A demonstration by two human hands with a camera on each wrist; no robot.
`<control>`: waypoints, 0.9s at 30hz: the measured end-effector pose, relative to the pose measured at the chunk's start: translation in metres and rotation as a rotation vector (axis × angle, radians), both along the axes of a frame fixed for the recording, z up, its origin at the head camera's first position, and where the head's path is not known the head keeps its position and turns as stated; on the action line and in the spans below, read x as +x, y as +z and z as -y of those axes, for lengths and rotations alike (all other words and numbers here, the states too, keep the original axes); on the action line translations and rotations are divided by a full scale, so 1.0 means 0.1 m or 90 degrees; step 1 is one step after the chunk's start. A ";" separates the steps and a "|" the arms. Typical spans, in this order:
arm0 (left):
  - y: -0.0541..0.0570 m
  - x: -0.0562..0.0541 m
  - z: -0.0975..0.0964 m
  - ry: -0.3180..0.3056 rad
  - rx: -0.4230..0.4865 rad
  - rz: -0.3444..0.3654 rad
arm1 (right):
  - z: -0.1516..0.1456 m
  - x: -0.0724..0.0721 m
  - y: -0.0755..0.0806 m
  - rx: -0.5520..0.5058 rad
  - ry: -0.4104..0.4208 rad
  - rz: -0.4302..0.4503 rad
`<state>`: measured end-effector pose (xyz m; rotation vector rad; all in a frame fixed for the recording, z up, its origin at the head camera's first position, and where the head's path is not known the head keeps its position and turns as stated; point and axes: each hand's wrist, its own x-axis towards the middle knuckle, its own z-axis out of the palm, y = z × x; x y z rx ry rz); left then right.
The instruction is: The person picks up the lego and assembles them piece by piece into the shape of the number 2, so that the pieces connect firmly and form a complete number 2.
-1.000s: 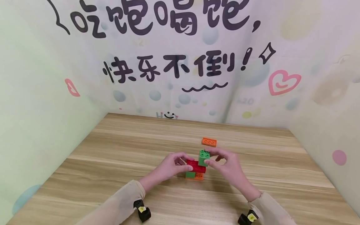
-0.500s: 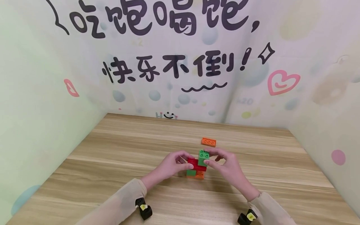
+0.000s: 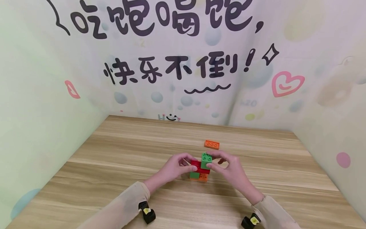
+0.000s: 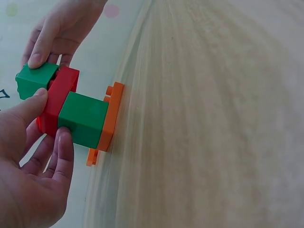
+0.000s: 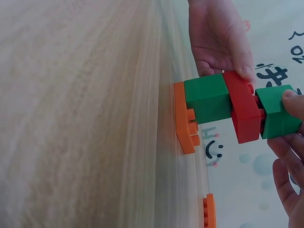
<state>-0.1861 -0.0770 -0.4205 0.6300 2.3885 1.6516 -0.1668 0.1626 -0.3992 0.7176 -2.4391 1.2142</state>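
My left hand (image 3: 175, 166) pinches a red toy building brick (image 3: 204, 170) between thumb and fingers. Beneath that brick sits a green block (image 4: 84, 118), which stands on one end of a flat orange brick (image 5: 183, 118) with bare studs beside it. The fingers of my right hand (image 3: 233, 167) pinch a second green block (image 3: 206, 162) at the red brick's right end. Red studs show in a narrow gap between this upper block and the red brick in the right wrist view (image 5: 258, 107). The orange base is right at the tabletop.
Another flat orange brick (image 3: 212, 144) lies behind the stack, its hollow underside up. The wood-grain table (image 3: 128, 143) ends at a printed cloth wall (image 3: 143, 105) at the back, with pale walls on both sides.
Over the first half second, the left hand and the stack shifted slightly away and right. The right hand still holds the upper green block, almost unmoved.
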 end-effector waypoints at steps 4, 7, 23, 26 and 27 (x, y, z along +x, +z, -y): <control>0.01 0.01 -0.01 0.002 -0.003 -0.003 | -0.01 0.01 0.00 0.006 0.012 -0.008; 0.02 0.02 -0.02 0.004 -0.002 0.001 | -0.01 0.02 0.01 0.009 0.023 -0.014; -0.01 -0.01 -0.01 -0.004 0.008 0.009 | -0.05 0.04 0.02 -0.005 0.014 0.030; 0.00 -0.01 0.01 -0.010 0.008 0.014 | -0.05 0.04 0.03 0.000 0.018 0.036; 0.00 -0.01 0.02 -0.012 0.007 0.017 | -0.05 0.04 0.04 0.001 0.019 0.039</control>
